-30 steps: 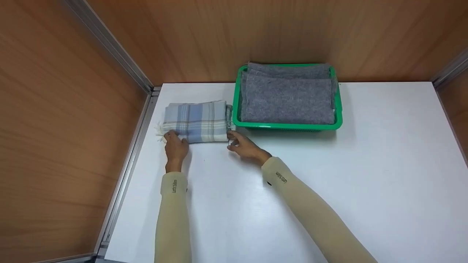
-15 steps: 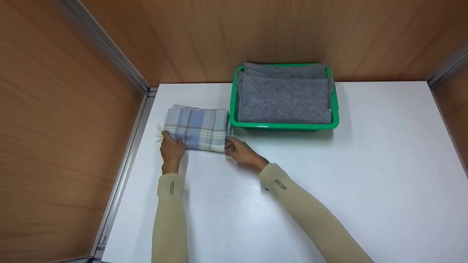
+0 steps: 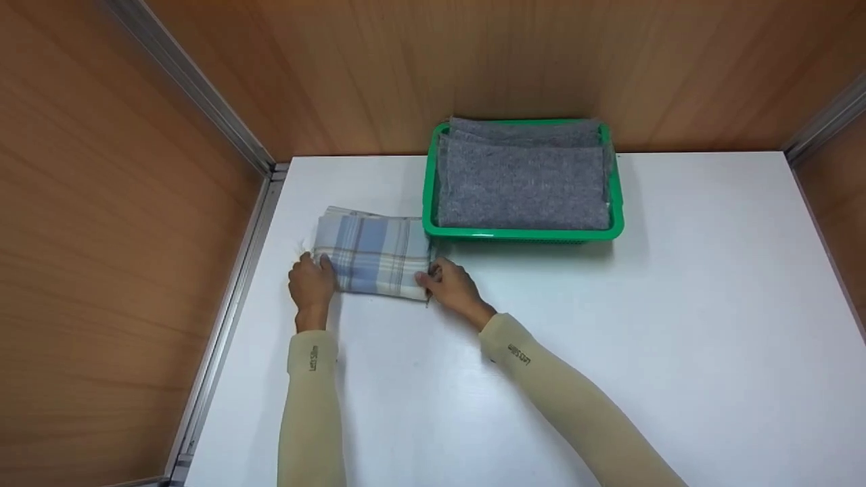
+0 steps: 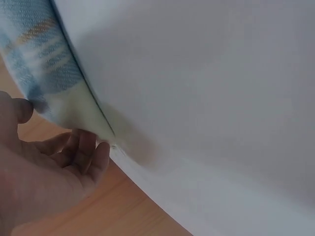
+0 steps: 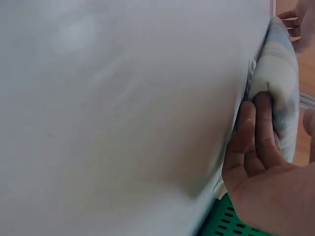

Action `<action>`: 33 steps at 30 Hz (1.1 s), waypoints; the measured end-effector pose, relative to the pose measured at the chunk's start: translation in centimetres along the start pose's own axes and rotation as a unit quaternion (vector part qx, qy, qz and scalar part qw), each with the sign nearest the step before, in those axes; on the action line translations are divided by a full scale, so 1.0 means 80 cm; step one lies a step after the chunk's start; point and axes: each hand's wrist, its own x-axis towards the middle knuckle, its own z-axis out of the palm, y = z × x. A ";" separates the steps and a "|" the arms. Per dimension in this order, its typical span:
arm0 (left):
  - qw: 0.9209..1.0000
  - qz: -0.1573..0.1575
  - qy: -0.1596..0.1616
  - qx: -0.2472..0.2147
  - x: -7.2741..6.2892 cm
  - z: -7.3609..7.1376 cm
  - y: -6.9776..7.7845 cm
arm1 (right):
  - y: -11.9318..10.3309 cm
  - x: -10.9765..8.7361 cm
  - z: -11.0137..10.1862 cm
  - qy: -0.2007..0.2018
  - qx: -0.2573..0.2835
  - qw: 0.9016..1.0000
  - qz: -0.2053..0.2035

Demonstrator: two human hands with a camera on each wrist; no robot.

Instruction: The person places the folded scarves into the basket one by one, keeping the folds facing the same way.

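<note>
A folded blue and cream plaid scarf (image 3: pixel 371 253) with a pale fringe lies left of the basket on the white table. My left hand (image 3: pixel 312 281) holds its left end, the thumb on top; the left wrist view shows the curled fingers (image 4: pixel 81 150) at the cloth's lower edge. At the opposite end, my right hand (image 3: pixel 454 285) grips the near right corner, thumb above. In the right wrist view the fingers (image 5: pixel 263 132) reach in against the folded layers, and part of them is hidden by the cloth.
A green plastic basket (image 3: pixel 521 235) stands against the wooden back wall (image 3: pixel 528 61), filled with folded grey cloths (image 3: pixel 524 182). Its left front corner is right beside the scarf. A wooden side panel with a metal rail (image 3: pixel 230 304) borders the table's left edge.
The scarf has slid toward me and slightly right, turning a little, with both hands moving along with it. My right thumb now lies on top of the corner. The basket stays in place.
</note>
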 end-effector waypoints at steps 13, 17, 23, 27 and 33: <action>1.000 0.010 -0.003 -0.027 -0.009 0.001 -0.010 | 0.002 -0.010 0.003 0.068 -0.041 0.997 -0.006; 0.998 0.007 -0.024 -0.052 -0.010 -0.002 -0.013 | 0.003 -0.009 0.001 0.067 -0.012 0.998 -0.013; 0.995 0.012 -0.067 -0.074 -0.008 -0.011 -0.014 | 0.004 -0.009 -0.003 0.052 0.022 0.998 -0.006; 0.991 0.005 -0.103 -0.088 -0.010 -0.017 -0.015 | 0.006 -0.013 -0.005 0.049 0.047 0.998 0.002; 0.982 -0.006 -0.147 -0.122 -0.015 -0.026 -0.020 | 0.010 -0.018 -0.010 0.046 0.068 0.996 0.021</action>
